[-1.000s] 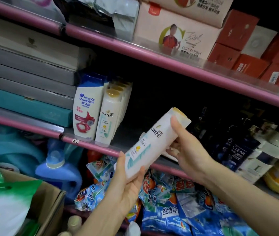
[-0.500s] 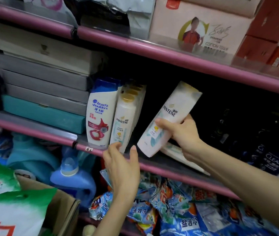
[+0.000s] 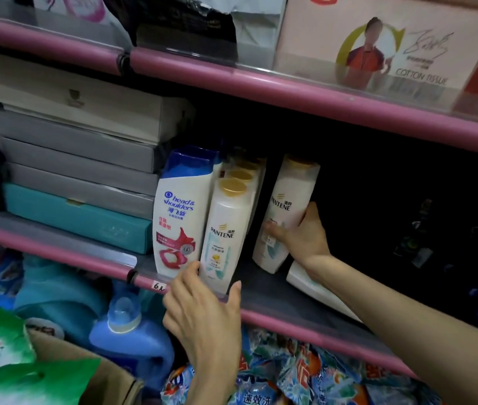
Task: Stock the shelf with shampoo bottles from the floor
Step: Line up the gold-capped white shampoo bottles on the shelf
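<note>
Two hands: both are working at the middle shelf (image 3: 275, 290), seen from the head camera.
Right hand: the right hand (image 3: 302, 232) is wrapping thumb and fingers around the lower half of a white Pantene bottle (image 3: 287, 206) and is clamped on it.
Held bottle: it is standing almost upright, leaning a little to the right, with its base at or just above the shelf floor; contact is not clear. It is sitting back from the pink front edge (image 3: 305, 323).
Left hand: the left hand (image 3: 202, 314) is reaching up at the front edge, fingers spread apart and gripping nothing; thumb and forefinger are bracketing the base of the front Pantene bottle (image 3: 226, 232), and touch is hard to confirm.
Row: more gold-capped bottles (image 3: 246, 168) are lining up behind the front one, with a Head & Shoulders bottle (image 3: 182, 211) touching its left side.
Gap: a dark, narrow slot is showing between the row and the held bottle.
Room to the right: the shelf floor is lying dark and open beyond the held bottle, apart from a white bottle lying flat (image 3: 316, 287) under the right forearm.
Left end: stacked boxes (image 3: 80, 159) are filling the shelf up to the Head & Shoulders bottle.
Overhead: the upper shelf rail (image 3: 290, 95) is passing well above the bottle caps.
Below: a blue detergent jug (image 3: 132, 337) and printed packets (image 3: 305, 375) are sitting under the front edge.
</note>
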Available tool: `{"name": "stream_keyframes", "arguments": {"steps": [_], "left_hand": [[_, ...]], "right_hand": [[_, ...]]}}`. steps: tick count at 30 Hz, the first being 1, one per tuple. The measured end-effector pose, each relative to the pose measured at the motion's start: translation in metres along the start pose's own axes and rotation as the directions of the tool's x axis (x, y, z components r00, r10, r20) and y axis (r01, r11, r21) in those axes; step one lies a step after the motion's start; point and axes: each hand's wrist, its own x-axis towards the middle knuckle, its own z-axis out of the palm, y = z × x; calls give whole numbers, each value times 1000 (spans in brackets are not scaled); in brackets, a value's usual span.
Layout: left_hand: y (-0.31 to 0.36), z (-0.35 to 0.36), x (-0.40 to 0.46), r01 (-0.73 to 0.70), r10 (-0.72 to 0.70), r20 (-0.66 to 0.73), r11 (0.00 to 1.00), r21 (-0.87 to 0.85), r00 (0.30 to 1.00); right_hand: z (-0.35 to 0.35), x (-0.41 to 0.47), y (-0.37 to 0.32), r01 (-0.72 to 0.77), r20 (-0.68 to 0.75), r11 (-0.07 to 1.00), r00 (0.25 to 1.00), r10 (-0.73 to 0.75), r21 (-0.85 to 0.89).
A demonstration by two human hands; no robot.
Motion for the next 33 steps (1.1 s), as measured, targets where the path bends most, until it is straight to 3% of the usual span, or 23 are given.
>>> {"name": "stream_keyframes", "arguments": {"steps": [3, 9, 16, 21, 26, 33], "left_hand": [[-2, 1, 3, 10, -10, 8, 1000, 16, 1000], [-3, 2, 8, 70, -70, 1, 998, -2, 998], [-2, 11, 14, 32, -31, -27, 999, 20, 999], [-1, 12, 18, 0, 0, -31, 1000, 10, 1000], [1, 4, 22, 29, -26, 49, 997, -67, 998], [4, -2, 25, 65, -52, 110, 991, -116, 993]], "right_hand": [[1, 2, 15, -67, 30, 994, 997, 70, -89], [-4, 32, 28, -93, 36, 994, 995, 95, -53], [-2, 65, 45, -80, 226, 997, 971, 76, 11], [12, 83, 55, -67, 249, 989, 968, 32, 132], [34, 98, 64, -77, 244, 978, 969, 27, 194], [52, 105, 87, -66, 242, 991, 970, 35, 118]]}}
